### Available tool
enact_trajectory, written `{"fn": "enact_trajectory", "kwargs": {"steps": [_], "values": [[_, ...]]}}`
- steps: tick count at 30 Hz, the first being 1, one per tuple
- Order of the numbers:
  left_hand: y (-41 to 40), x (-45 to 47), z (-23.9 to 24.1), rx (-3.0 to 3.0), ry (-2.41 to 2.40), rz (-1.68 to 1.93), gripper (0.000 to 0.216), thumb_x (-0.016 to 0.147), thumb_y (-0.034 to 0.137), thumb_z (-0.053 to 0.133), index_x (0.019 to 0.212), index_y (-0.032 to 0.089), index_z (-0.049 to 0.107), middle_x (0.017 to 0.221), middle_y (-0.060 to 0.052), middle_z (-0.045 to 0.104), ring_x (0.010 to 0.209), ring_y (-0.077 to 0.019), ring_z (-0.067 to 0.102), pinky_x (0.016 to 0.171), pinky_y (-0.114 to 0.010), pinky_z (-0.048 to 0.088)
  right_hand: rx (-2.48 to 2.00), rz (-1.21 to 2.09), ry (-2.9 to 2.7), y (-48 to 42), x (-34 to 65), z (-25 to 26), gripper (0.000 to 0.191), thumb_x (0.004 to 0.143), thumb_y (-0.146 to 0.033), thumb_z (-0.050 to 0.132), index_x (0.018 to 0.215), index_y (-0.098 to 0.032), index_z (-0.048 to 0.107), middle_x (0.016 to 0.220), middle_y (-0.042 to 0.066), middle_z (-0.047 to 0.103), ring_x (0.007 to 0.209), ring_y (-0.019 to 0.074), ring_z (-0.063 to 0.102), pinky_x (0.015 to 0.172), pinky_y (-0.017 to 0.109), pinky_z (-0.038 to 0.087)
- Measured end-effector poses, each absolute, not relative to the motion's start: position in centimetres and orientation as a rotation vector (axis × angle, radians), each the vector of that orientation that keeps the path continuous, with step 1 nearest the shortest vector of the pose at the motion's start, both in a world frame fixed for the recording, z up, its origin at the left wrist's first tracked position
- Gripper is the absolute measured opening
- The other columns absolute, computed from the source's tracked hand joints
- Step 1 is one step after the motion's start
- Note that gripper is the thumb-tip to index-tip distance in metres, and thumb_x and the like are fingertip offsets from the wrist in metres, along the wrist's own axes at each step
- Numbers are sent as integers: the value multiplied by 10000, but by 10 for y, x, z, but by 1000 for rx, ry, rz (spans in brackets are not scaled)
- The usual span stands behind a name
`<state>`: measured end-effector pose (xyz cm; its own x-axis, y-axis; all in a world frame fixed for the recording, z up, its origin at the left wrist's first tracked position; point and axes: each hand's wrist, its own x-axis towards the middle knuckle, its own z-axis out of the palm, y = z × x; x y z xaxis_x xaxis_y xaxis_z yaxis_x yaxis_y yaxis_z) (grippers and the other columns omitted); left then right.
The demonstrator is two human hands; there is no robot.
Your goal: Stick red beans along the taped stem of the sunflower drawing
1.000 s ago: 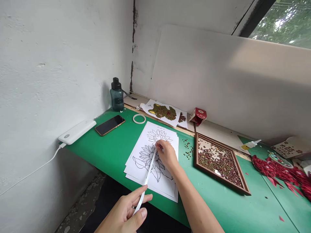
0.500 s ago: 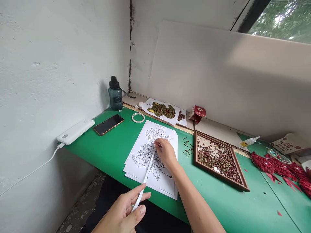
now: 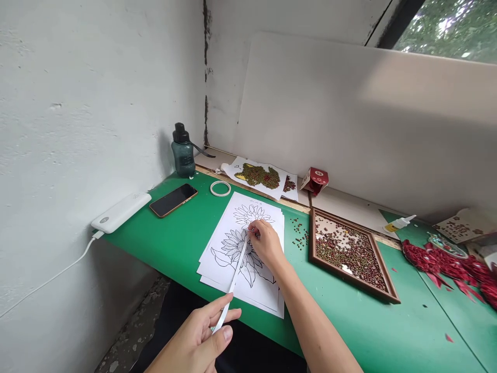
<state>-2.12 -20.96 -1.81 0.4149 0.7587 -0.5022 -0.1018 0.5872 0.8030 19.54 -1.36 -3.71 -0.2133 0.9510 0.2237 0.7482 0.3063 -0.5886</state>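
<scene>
A stack of white sheets with a sunflower line drawing [image 3: 227, 254] lies on the green table [image 3: 182, 238]. A thin white strip [image 3: 234, 282] stretches across the drawing between both hands. My right hand [image 3: 266, 243] rests on the drawing and pinches the strip's far end near the flower head. At the table's near edge my left hand [image 3: 200, 336] grips the strip's near end between thumb and fingers.
A brown frame tray of beans [image 3: 351, 254] lies right of the sheets, with loose beans [image 3: 298, 233] between. A phone [image 3: 173, 200], a white power bank [image 3: 121, 211], a tape ring [image 3: 220, 188], a dark bottle [image 3: 183, 151], a bean picture [image 3: 261, 176], a glue bottle [image 3: 398, 224] and red scraps [image 3: 446, 264] are also there.
Both hands keep hold of the strip and have barely shifted. The camera has drifted slightly.
</scene>
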Motion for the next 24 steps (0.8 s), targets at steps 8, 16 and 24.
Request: {"fn": "enact_trajectory", "kwargs": {"steps": [8,16,24], "values": [[-208,-21,-21,782,963,615,885,879,746,638,1597,291,389,1611,-266,396,427,33,432,541,-243,509,-1494,525,-2092,-19,194,-24,57,923,-196,573,924,-230,619,942,42,650,943,234,573,819,348,433],[-209,-20,-16,790,975,597,888,876,728,657,1602,286,396,1595,-270,421,447,17,426,522,-241,483,-1481,589,-2307,-35,192,-3,391,873,-474,757,1168,-275,597,1224,71,608,1145,297,517,950,446,440],[-210,-20,-18,786,975,578,852,903,708,637,1607,303,381,1617,-263,391,447,13,423,550,-261,509,-1425,719,-2467,-40,195,3,810,720,-714,804,1361,-328,492,1442,89,483,1375,341,393,1134,543,346]]}}
